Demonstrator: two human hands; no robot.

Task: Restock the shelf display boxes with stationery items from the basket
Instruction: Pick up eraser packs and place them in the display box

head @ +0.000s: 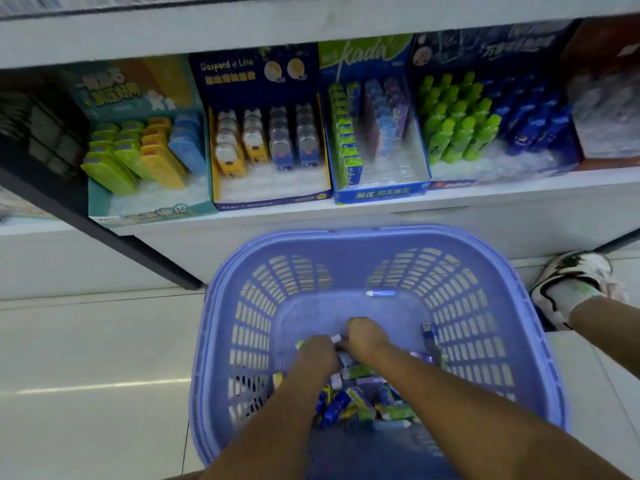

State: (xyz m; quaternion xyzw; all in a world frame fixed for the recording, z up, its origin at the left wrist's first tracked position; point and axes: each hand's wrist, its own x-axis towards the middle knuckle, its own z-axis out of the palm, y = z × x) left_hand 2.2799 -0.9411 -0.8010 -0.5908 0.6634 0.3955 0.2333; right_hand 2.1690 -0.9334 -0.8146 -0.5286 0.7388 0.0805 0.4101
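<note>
- Head view: left hand (317, 353) and right hand (367, 337) side by side, low in the basket (346, 234), on the item pile (358, 400).
- Fingers curl down out of sight; grip cannot be told.
- Pile runs from under the knuckles back toward the person, axes mixed.
- Boxes (270, 199) sit beyond the far rim, up on the shelf (519, 209).

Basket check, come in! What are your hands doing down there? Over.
Left hand and right hand down in basket, on stationery pile; grip hidden. Kada box half empty. Nothing blocking shelf.
</note>
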